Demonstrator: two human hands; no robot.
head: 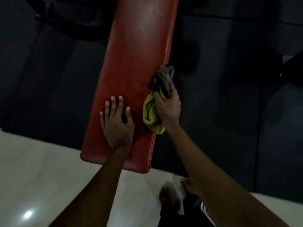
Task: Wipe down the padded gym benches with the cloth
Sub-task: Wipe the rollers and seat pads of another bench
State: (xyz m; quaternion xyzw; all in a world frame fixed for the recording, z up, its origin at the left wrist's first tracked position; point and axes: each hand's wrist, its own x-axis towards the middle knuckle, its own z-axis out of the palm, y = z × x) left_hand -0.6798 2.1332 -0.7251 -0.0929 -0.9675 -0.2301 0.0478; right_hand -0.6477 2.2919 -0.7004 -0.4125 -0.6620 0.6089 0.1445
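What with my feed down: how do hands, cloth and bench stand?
Left hand open, flat on long red padded bench. Right hand grips bunched yellow-and-grey cloth at bench's right edge. Nothing seen blocking pad.

Right hand [167,108] grips cloth [152,112] (bunched) at bench [131,63] edge.

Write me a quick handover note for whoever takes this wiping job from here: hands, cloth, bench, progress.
Left hand: open, flat on the red bench pad near its close end.
Right hand: grips the bunched yellow-and-grey cloth against the pad's right edge.
Done: no telling how much is wiped.
Left: probably the pad's far length; no other bench in clear view.
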